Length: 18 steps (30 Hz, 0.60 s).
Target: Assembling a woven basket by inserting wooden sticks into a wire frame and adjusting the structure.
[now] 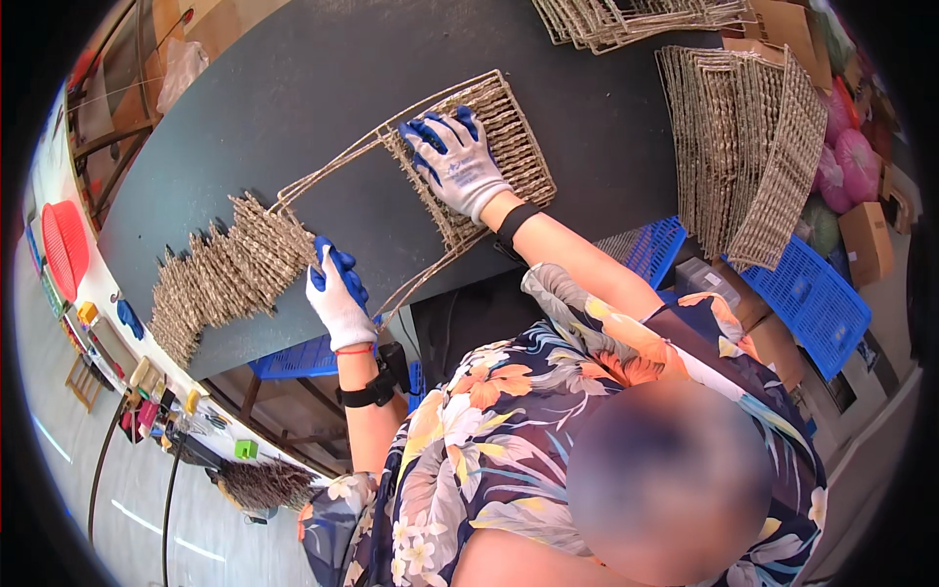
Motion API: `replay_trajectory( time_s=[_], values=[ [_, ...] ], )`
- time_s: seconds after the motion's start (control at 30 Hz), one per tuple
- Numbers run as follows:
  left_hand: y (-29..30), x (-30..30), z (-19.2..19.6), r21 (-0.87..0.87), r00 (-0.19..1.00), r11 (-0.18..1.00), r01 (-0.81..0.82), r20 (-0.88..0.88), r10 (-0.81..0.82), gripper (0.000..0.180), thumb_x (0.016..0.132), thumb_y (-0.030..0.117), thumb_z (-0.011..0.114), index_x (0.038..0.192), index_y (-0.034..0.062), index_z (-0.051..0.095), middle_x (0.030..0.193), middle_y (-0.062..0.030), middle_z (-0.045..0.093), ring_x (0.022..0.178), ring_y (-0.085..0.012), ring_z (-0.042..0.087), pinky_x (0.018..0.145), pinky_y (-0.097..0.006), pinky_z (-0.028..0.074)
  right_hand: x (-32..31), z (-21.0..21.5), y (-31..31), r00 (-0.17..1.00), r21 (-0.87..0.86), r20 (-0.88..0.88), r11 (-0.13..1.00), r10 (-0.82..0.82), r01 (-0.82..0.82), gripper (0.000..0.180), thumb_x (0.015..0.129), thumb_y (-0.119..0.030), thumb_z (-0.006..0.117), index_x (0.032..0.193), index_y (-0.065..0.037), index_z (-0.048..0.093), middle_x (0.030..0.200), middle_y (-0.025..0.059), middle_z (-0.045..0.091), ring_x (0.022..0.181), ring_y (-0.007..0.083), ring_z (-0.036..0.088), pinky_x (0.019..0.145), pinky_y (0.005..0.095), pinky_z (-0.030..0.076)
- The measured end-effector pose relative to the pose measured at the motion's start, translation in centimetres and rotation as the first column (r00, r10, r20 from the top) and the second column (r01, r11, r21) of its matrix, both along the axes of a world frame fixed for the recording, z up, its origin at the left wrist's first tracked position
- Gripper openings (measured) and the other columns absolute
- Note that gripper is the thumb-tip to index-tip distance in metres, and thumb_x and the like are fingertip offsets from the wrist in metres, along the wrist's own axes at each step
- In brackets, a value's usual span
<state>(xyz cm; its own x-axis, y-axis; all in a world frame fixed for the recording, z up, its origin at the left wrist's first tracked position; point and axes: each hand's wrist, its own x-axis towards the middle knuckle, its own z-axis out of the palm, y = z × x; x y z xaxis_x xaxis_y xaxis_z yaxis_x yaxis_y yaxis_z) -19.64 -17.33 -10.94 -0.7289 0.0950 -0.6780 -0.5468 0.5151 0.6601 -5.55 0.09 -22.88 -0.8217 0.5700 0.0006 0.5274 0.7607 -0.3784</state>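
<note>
A rectangular frame wrapped in tan twisted cord (337, 157) lies on the dark table. Rows of woven twisted cord (509, 127) fill its right part, while its left part is a bare gap between the long rails. My right hand (458, 161), in a white glove with blue fingers, rests spread over the left edge of those rows. At the frame's left end my left hand (340, 292), gloved alike, has its fingers curled closed; what is inside them is hidden. Beside it, a fanned pile of short twisted cord lengths (230, 259) lies along the table's left side.
Finished woven panels (724, 137) are stacked at the table's right, and more cord frames (641, 22) lie at the far edge. Blue plastic crates (807, 318) and cardboard boxes (866, 240) stand right of me. A red basket (65, 252) is at the far left.
</note>
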Motion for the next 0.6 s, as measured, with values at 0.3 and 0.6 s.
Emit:
replay_trajectory(
  time_s=[0.3, 0.6],
  values=[
    [2.0, -0.9, 2.1, 0.041, 0.998, 0.999, 0.016, -0.060, -0.014, 0.024, 0.102, 0.033, 0.063, 0.093, 0.0106, 0.063, 0.070, 0.0041, 0.055, 0.048, -0.0031, 0.041, 0.043, -0.023, 0.029, 0.3, -0.9, -0.6, 1.000, 0.074, 0.016, 0.997, -0.015, 0.013, 0.054, 0.091, -0.032, 0.065, 0.144, -0.028, 0.054, 0.134, 0.0066, 0.051, 0.135, 0.0276, 0.041, 0.120, 0.0576, 0.016],
    [1.2, 8.6, 11.2, 0.128, 0.792, 0.846, 0.518, -0.446, -0.417, 0.014, 0.093, 0.003, 0.066, 0.104, -0.0037, 0.065, 0.078, -0.0060, 0.067, 0.070, -0.0153, 0.063, 0.069, -0.031, 0.050, 0.4, -1.8, -0.6, 1.000, -0.064, 0.024, 0.998, 0.016, -0.014, 0.052, 0.095, -0.021, 0.052, 0.148, -0.024, 0.049, 0.146, 0.0064, 0.043, 0.143, 0.0256, 0.033, 0.121, 0.0580, 0.013]
  ],
)
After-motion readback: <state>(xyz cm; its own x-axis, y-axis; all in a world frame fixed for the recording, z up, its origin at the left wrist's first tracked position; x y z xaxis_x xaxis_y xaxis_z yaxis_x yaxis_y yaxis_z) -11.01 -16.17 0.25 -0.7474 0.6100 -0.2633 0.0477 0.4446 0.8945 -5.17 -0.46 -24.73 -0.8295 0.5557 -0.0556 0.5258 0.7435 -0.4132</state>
